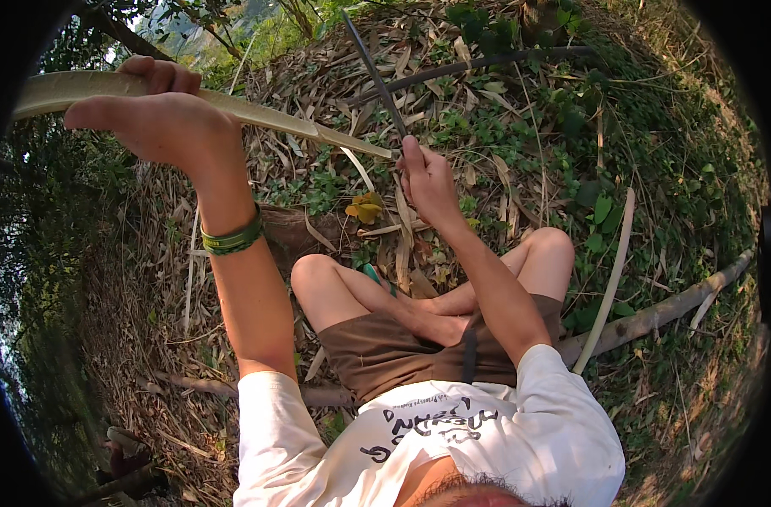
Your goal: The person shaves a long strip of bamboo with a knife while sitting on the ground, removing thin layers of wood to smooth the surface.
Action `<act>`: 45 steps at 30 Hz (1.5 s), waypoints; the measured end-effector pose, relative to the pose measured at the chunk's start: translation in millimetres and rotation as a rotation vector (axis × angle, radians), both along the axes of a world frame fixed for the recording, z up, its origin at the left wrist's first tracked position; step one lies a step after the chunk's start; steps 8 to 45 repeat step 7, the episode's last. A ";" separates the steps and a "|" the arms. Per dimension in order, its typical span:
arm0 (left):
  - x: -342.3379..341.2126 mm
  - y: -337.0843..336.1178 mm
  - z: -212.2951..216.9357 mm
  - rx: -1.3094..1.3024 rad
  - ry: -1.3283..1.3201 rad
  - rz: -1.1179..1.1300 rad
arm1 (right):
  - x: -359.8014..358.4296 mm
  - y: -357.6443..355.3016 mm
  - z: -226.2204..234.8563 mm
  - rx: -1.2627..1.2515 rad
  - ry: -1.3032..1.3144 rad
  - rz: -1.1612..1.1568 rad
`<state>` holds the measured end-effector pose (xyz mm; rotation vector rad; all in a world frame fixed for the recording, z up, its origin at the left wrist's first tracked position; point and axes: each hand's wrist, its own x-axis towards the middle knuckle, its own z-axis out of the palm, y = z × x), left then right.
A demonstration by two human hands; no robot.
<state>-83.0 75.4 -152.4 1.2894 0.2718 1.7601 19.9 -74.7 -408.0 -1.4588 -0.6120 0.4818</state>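
At the upper left my left hand (162,118) is closed round a long pale bamboo strip (276,118), fingers curled over its far side and thumb stretched along it. The strip runs past the left edge of the view and narrows toward my right hand (430,184). That hand is wrapped round the handle of a long knife (375,76), thumb on top. The dark, narrow blade points up and away to the left. The strip's thin end reaches the base of the blade, beside my right fist; whether they touch I cannot tell. The handle is mostly hidden by my fingers.
I sit cross-legged on ground (335,177) covered with dry leaves and low green plants. A long branch (656,319) lies beside me, with a pale strip (609,279) across it. Another dark branch (495,61) lies farther off. A yellow leaf (365,208) is before my knees.
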 end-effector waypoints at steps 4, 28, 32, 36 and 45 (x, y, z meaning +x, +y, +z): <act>14.5 18.6 6.3 0.082 0.055 0.032 | 3.5 5.6 70.0 0.419 0.071 -0.048; 23.8 28.8 9.4 0.111 0.048 0.077 | 6.9 18.8 56.0 0.552 0.147 -0.042; 23.8 28.8 9.4 0.111 0.048 0.077 | 6.9 18.8 56.0 0.552 0.147 -0.042; 23.8 28.8 9.4 0.111 0.048 0.077 | 6.9 18.8 56.0 0.552 0.147 -0.042; 23.8 28.8 9.4 0.111 0.048 0.077 | 6.9 18.8 56.0 0.552 0.147 -0.042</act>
